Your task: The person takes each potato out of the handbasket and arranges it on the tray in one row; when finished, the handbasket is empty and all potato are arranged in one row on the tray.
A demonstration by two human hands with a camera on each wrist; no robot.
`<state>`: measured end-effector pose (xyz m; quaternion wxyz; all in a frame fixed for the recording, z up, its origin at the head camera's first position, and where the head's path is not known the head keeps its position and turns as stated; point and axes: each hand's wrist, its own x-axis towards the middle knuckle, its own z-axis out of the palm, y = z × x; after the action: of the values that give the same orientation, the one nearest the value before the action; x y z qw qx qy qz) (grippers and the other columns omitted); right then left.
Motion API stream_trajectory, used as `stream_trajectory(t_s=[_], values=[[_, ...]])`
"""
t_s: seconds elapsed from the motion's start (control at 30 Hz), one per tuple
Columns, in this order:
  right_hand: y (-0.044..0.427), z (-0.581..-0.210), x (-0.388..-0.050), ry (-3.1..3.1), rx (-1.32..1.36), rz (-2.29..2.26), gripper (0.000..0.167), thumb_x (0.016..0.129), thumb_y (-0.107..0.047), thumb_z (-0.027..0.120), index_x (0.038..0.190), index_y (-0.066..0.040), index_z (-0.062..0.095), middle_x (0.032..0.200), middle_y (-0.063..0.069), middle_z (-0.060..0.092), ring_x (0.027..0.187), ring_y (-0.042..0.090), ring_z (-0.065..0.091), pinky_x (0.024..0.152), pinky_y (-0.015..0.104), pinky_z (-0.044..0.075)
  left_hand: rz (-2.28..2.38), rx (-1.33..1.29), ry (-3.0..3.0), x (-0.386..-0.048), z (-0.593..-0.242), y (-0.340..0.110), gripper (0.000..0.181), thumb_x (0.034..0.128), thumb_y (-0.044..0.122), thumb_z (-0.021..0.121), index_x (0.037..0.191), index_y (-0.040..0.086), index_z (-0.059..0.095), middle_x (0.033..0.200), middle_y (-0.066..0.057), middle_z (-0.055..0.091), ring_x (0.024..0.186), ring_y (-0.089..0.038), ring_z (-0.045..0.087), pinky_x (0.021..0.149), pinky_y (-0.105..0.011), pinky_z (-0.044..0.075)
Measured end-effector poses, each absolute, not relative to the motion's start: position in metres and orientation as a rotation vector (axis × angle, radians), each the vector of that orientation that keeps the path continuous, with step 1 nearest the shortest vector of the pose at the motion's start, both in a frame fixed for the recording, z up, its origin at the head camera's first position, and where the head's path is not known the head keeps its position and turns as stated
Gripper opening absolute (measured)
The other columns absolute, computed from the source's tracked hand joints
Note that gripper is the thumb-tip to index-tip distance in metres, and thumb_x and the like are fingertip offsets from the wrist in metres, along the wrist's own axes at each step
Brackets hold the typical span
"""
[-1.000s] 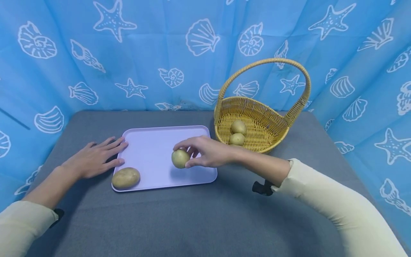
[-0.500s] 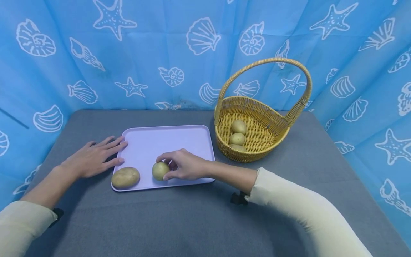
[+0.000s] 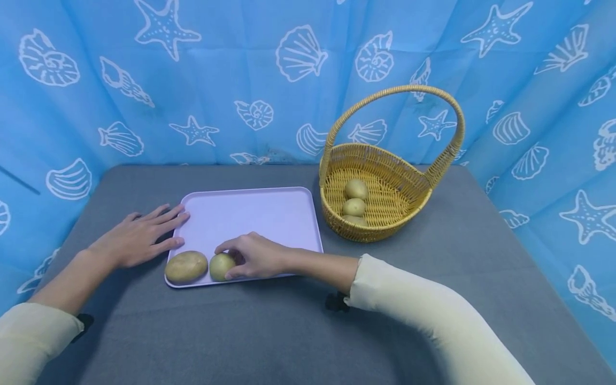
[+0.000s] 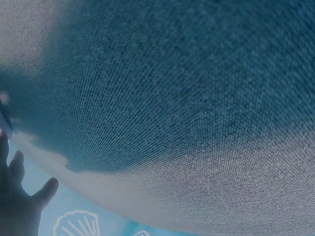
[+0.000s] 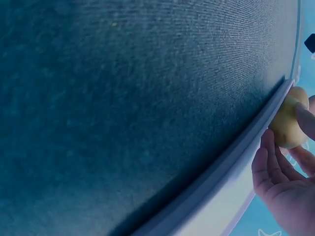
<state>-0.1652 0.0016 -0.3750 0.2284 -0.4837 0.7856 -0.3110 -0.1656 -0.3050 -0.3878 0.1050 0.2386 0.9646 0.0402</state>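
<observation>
In the head view a lilac tray (image 3: pixel 260 214) lies on the grey table. An oval potato (image 3: pixel 186 267) rests in its front left corner. Right beside it, a rounder potato (image 3: pixel 221 267) is held between thumb and fingers of the right hand (image 3: pixel 257 256), low at the tray's front edge. The right wrist view shows this hand (image 5: pixel 288 191) around a potato (image 5: pixel 288 123) by the tray rim. The left hand (image 3: pixel 137 239) lies with spread, straight fingers, their tips touching the tray's left edge; the left wrist view shows it (image 4: pixel 19 196) dark and partly cut off.
A yellow wicker basket (image 3: pixel 399 214) with a tall handle stands right of the tray, holding three potatoes, the front one partly hidden by the rim. Behind the grey table (image 3: pixel 240 331) hangs a blue curtain (image 3: pixel 231 69) with white shells and starfish.
The right hand has moved left and toward the near edge with its potato, down beside the oval potato. The basket's front potato has come into fuller view. The left hand stays where it was.
</observation>
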Motion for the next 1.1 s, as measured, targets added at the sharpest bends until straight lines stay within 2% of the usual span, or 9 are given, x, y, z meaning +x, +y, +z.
stream_trajectory(t_s=[0.23,0.5,0.77,0.9,1.1], values=[[-0.003,-0.374,-0.164,2.173,-1.326,-0.862,0.055,0.092,-0.015,0.073,0.140,-0.001,0.052,0.124,0.008,0.064,0.098,0.006,0.063,0.085,0.012,0.048,0.106,0.695,2.843,-0.166,-0.388,-0.305,0.072,0.1012,0.057,0.044,0.157,0.014,0.030,0.162,-0.017,0.025,0.146,-0.047,0.019,0.105,-0.077,0.018],[-0.002,-0.373,-0.166,2.155,-1.288,-0.846,0.052,0.093,-0.015,0.072,0.139,0.000,0.054,0.124,0.008,0.066,0.100,0.004,0.064,0.086,0.011,0.048,0.126,0.692,2.837,-0.166,-0.386,-0.305,0.072,0.1011,0.056,0.044,0.157,0.013,0.030,0.162,-0.017,0.024,0.147,-0.047,0.019,0.105,-0.078,0.018],[0.000,-0.370,-0.170,2.113,-1.259,-0.811,0.059,0.094,-0.020,0.070,0.145,0.000,0.047,0.127,0.012,0.065,0.105,0.011,0.065,0.088,0.015,0.050,0.137,0.701,2.839,-0.165,-0.388,-0.305,0.072,0.1011,0.056,0.045,0.157,0.013,0.030,0.162,-0.017,0.025,0.147,-0.047,0.019,0.105,-0.078,0.018],[0.006,-0.363,-0.174,2.118,-1.247,-0.787,0.061,0.094,-0.021,0.071,0.146,-0.001,0.046,0.128,0.014,0.064,0.102,0.012,0.067,0.083,0.015,0.051,0.131,0.695,2.845,-0.165,-0.387,-0.305,0.072,0.1009,0.056,0.045,0.157,0.013,0.031,0.162,-0.017,0.025,0.146,-0.047,0.020,0.105,-0.078,0.018],[0.029,-0.340,-0.182,2.115,-1.260,-0.712,0.053,0.095,-0.018,0.069,0.142,-0.002,0.051,0.129,0.016,0.062,0.098,0.013,0.066,0.079,0.019,0.053,0.110,0.697,2.852,-0.165,-0.388,-0.303,0.072,0.1011,0.057,0.044,0.156,0.012,0.032,0.162,-0.018,0.026,0.146,-0.047,0.020,0.105,-0.078,0.018]])
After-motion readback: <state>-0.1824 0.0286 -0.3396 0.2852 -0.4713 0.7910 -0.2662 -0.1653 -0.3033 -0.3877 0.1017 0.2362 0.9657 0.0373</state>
